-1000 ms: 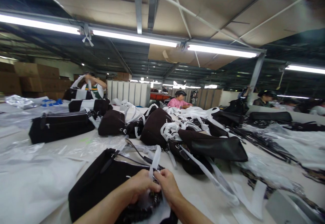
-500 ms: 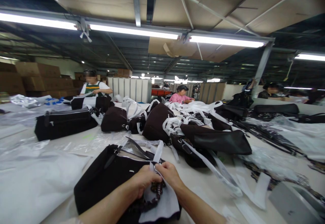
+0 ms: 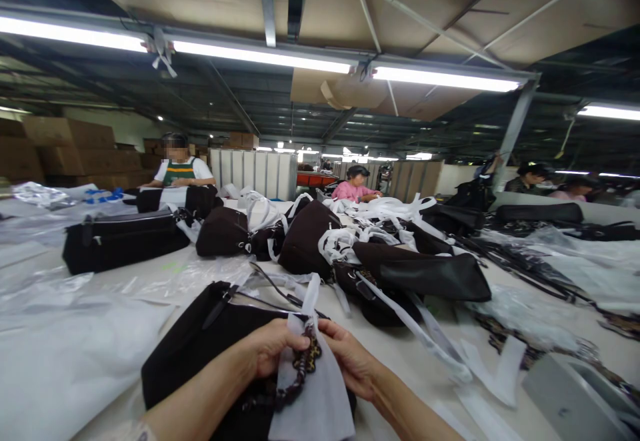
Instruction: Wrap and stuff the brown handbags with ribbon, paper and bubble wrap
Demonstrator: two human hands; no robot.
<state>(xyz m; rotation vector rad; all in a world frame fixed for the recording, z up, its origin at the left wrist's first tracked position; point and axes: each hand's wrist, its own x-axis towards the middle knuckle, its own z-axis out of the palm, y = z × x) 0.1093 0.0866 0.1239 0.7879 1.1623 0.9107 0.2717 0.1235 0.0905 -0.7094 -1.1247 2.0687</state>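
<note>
A black handbag [image 3: 190, 348] lies on the table in front of me, its strap loose behind it. Over its right end hangs a white paper sheet [image 3: 333, 401]. My left hand [image 3: 273, 348] is closed on the sheet's left edge, thumb pressed by the top of a dark twisted strap with a patterned charm [image 3: 312, 354]. Strap and charm lie across the paper. My right hand [image 3: 350, 354] grips the sheet's right edge, fingers partly hidden behind it. A narrow white strip [image 3: 311, 294] rises above both hands.
Brown-black bags [image 3: 310, 238] with white wrapping strips spread over the table beyond. Another black bag [image 3: 125, 241] stands at the left, near plastic sheeting [image 3: 85, 348]. A grey tape dispenser-like object [image 3: 565, 394] sits at the right front. Co-workers [image 3: 355, 188] are farther back.
The paper has turned to lie more openly, and the charm and strap now show on it. My right hand has shifted from the top of the sheet down to its right edge.
</note>
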